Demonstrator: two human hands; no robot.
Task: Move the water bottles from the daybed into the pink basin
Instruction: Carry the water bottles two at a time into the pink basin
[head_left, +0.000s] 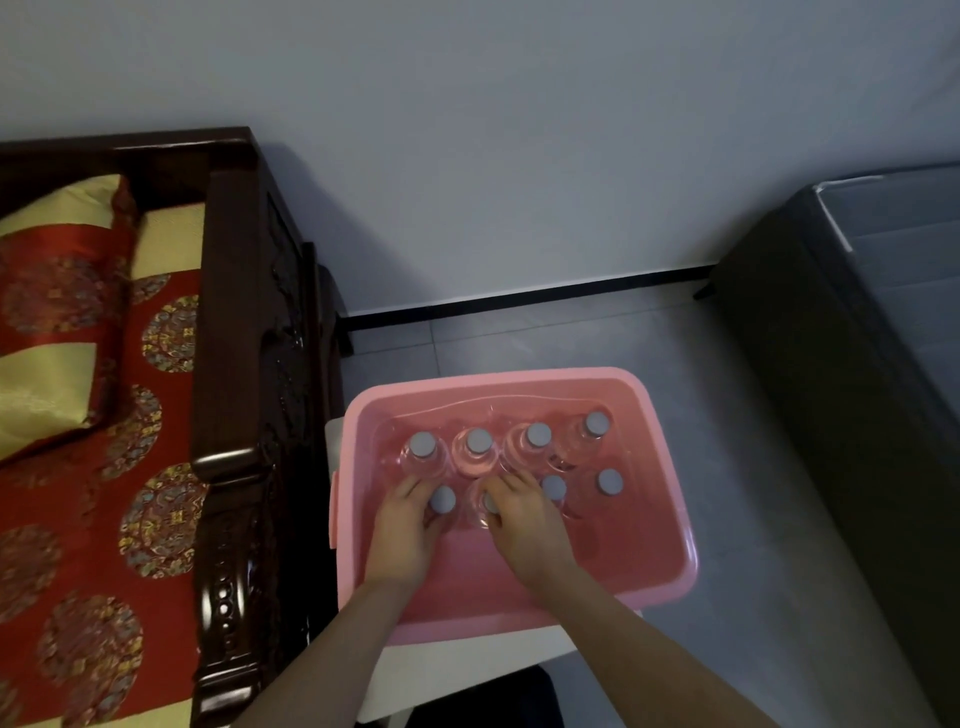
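Observation:
The pink basin (670, 467) sits on a white stand beside the daybed (234, 364). Several clear water bottles with grey caps stand upright inside it in two rows. My left hand (402, 535) grips the front-left bottle (442, 500) around its shoulder. My right hand (524, 519) holds the bottle next to it (485, 506), and its fingers cover most of the cap. The back row of bottles (479, 441) stands just beyond my fingertips. No bottle shows on the visible part of the daybed's red and gold cushion (104, 519).
The daybed's dark carved wooden armrest (234, 457) runs along the basin's left side. A red and gold pillow (57, 312) lies on the daybed. A dark bed frame (857, 364) stands at the right. Grey tiled floor (571, 338) lies behind the basin.

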